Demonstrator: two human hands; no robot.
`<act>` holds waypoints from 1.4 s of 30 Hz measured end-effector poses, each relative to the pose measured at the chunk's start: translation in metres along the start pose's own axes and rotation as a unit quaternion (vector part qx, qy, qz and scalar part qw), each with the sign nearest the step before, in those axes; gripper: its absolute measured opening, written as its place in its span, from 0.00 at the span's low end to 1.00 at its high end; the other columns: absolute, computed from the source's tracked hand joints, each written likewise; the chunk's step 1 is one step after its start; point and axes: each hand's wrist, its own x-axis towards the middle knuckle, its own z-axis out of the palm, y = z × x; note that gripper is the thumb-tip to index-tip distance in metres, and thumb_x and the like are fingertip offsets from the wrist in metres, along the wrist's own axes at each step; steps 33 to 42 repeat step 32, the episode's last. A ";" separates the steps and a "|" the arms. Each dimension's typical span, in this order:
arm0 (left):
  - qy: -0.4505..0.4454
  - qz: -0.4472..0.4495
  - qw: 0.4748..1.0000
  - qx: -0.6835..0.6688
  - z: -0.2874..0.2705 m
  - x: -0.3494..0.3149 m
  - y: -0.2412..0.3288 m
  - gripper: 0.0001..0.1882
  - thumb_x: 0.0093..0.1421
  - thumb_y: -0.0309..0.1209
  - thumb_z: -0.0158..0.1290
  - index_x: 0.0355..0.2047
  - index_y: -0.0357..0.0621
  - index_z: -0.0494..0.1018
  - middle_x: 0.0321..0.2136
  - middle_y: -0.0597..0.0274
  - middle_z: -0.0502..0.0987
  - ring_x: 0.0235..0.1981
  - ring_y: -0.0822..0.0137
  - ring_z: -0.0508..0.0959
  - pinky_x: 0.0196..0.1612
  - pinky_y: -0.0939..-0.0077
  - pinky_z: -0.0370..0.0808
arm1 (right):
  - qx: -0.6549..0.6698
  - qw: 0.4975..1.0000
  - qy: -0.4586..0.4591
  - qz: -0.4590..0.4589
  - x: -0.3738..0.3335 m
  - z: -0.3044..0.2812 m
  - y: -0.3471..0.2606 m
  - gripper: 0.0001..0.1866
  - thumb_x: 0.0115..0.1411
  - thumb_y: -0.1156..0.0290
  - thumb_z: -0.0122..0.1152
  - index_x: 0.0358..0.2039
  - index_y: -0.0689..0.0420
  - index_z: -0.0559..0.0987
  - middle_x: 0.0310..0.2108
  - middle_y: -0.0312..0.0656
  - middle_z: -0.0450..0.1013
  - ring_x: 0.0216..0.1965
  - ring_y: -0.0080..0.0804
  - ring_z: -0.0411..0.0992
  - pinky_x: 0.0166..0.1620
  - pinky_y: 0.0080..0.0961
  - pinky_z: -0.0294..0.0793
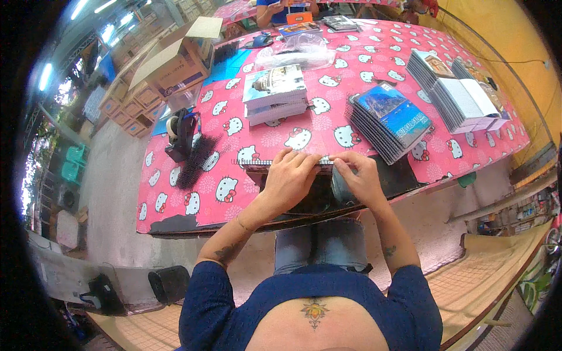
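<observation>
At the near table edge, my left hand point(291, 178) lies over the wire-bound edge of a spiral notebook point(319, 190), its fingers bent onto the binding. My right hand point(358, 175) pinches at the right end of that same edge with thumb and fingertips. A row of dark wire spiral point(252, 161) sticks out leftward past my left hand. Most of the notebook is dark and partly covered by my hands. To the right of it rests a fanned stack of blue-covered spiral notebooks point(391, 120).
Left on the pink patterned tablecloth point(228, 190) stand a black tape dispenser point(180, 134) and loose black spirals point(196, 161). Ahead are a notebook stack point(275, 90), clear plastic wrap point(295, 55) and an open carton point(175, 64). More notebooks point(465, 102) lie right. A person point(275, 13) works across.
</observation>
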 end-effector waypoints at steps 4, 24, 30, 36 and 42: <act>-0.004 -0.001 1.000 -0.007 0.002 0.002 0.002 0.12 0.59 0.31 0.58 0.43 0.44 0.75 0.33 0.59 0.79 0.38 0.57 0.79 0.53 0.57 0.70 | -0.043 0.995 0.039 -0.082 -0.011 0.010 0.008 0.10 0.58 0.74 0.67 0.40 0.62 0.82 0.38 0.49 0.79 0.40 0.43 0.79 0.42 0.31 0.79; 0.100 -0.159 0.823 -0.535 -0.016 0.223 0.032 0.14 0.65 0.36 0.55 0.43 0.40 0.67 0.38 0.63 0.71 0.38 0.72 0.74 0.38 0.76 0.74 | -0.347 0.895 0.141 -0.243 0.037 -0.134 -0.011 0.28 0.56 0.78 0.61 0.59 0.59 0.71 0.57 0.53 0.71 0.58 0.53 0.68 0.62 0.40 0.64; 0.065 0.013 0.955 -0.290 0.090 0.282 -0.001 0.44 0.62 0.49 0.58 0.72 0.56 0.50 0.52 0.41 0.66 0.55 0.48 0.71 0.59 0.60 0.67 | 0.258 0.941 0.218 -0.023 0.065 -0.170 0.024 0.17 0.67 0.71 0.59 0.54 0.62 0.71 0.43 0.38 0.74 0.43 0.21 0.72 0.49 0.26 0.74; -0.069 -0.054 0.977 -0.194 0.112 0.287 -0.008 0.44 0.60 0.55 0.58 0.70 0.53 0.55 0.67 0.45 0.58 0.66 0.44 0.60 0.68 0.59 0.56 | 0.315 0.920 0.229 0.053 0.062 -0.172 0.035 0.22 0.65 0.68 0.62 0.57 0.61 0.69 0.47 0.40 0.73 0.45 0.25 0.73 0.52 0.27 0.74; -0.069 -0.054 0.977 -0.194 0.112 0.287 -0.008 0.44 0.60 0.55 0.58 0.70 0.53 0.55 0.67 0.45 0.58 0.66 0.44 0.60 0.68 0.59 0.56 | 0.315 0.920 0.229 0.053 0.062 -0.172 0.035 0.22 0.65 0.68 0.62 0.57 0.61 0.69 0.47 0.40 0.73 0.45 0.25 0.73 0.52 0.27 0.74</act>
